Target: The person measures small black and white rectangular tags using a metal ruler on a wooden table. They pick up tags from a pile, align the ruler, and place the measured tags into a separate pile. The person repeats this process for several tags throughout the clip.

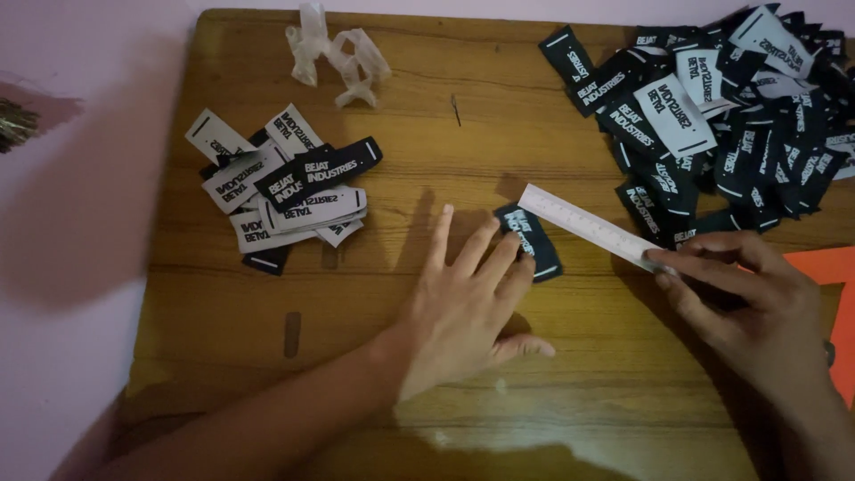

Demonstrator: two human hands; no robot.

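Left hand (463, 307) flat, fingers spread, pressing black label (531, 240); right hand (753, 307) pinching white ruler (590, 225) just right of label.

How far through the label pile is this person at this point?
Done, apparently: a small stack of labels lies at the table's left. In hand: the left hand presses one black label flat while the right hand holds a white ruler beside it. Left: the far larger heap of labels at right, so most remains.

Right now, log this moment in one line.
left hand flat on dark label | right hand holding ruler | label piles on table
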